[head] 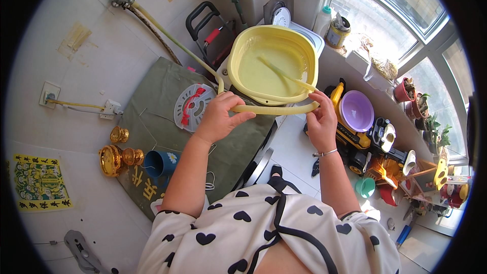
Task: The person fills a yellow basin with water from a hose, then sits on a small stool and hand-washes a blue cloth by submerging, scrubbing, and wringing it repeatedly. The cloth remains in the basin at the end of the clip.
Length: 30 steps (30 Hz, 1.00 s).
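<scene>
A pale yellow ribbed hose (276,110) runs between my hands, close to the near rim of a yellow plastic basin (236,85). My left hand (220,116) grips the hose near a bend, thumb along its underside. My right hand (320,116) pinches it at the basin's near right corner. From there the hose goes over the rim, and its free end lies inside the basin. The other stretch climbs from my left hand to a metal wall tap (122,0). Water appears to be in the basin.
Left of the basin, a green cloth (236,152) carries a strainer disc (194,106) with red cord and a blue mug (159,163). Golden cups (111,160) stand by the wall. On the right are a purple bowl (357,110), a toy excavator (354,135) and potted plants (433,133) under the window.
</scene>
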Each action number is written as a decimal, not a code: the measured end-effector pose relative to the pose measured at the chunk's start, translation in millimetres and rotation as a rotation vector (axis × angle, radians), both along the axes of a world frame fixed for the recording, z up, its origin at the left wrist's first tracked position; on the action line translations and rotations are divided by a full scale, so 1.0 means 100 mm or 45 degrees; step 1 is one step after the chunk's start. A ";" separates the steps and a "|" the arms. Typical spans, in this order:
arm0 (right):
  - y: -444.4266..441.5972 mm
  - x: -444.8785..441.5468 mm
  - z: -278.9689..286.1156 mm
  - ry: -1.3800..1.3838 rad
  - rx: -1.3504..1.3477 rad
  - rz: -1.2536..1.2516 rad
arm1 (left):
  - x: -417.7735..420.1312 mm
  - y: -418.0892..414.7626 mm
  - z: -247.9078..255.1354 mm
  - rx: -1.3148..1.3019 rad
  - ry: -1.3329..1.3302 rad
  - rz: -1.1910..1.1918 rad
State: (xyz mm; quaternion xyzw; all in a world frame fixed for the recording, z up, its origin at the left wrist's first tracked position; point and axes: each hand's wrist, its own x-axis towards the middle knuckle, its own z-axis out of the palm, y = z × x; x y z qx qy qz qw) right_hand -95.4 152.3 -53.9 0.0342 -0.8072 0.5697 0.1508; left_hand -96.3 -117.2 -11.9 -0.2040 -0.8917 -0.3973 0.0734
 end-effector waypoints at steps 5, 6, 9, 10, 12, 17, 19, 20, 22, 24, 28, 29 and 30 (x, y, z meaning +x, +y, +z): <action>-0.01 0.14 -0.11 0.024 -0.470 -0.036 | 0.01 0.02 0.00 -0.019 0.001 -0.006; -0.01 0.17 -0.13 0.016 -0.542 -0.041 | 0.01 0.02 0.00 -0.026 0.001 -0.007; -0.01 0.29 -0.10 -0.102 -0.619 0.084 | 0.01 0.03 0.00 -0.025 0.019 -0.009; -0.03 0.32 -0.12 -0.118 -0.608 0.158 | 0.01 0.04 0.00 -0.022 0.029 -0.011; -0.09 0.37 -0.17 -0.121 -0.600 0.293 | -0.01 0.07 0.00 -0.007 0.062 -0.015; -0.34 0.46 -0.04 -0.421 -0.512 0.682 | -0.04 0.14 0.02 0.016 0.084 -0.019; -0.42 0.43 0.00 -0.546 -0.585 0.763 | -0.05 0.18 0.03 0.042 0.086 -0.029; -0.48 0.41 0.04 -0.605 -0.694 0.767 | -0.05 0.20 0.02 0.029 0.063 -0.032; -0.59 0.38 0.07 -0.716 -0.850 0.756 | -0.04 0.24 0.02 0.002 0.019 -0.037; -0.63 0.31 0.14 -0.813 -1.012 0.707 | -0.02 0.28 0.03 0.064 -0.009 -0.014; -0.68 0.23 0.20 -0.873 -1.240 0.669 | 0.02 0.28 0.03 0.156 -0.051 0.004; -0.67 0.22 0.19 -0.860 -1.299 0.681 | 0.02 0.26 0.02 0.133 -0.043 -0.007; -0.67 0.23 0.19 -0.860 -1.327 0.687 | 0.01 0.24 0.00 0.111 -0.037 -0.019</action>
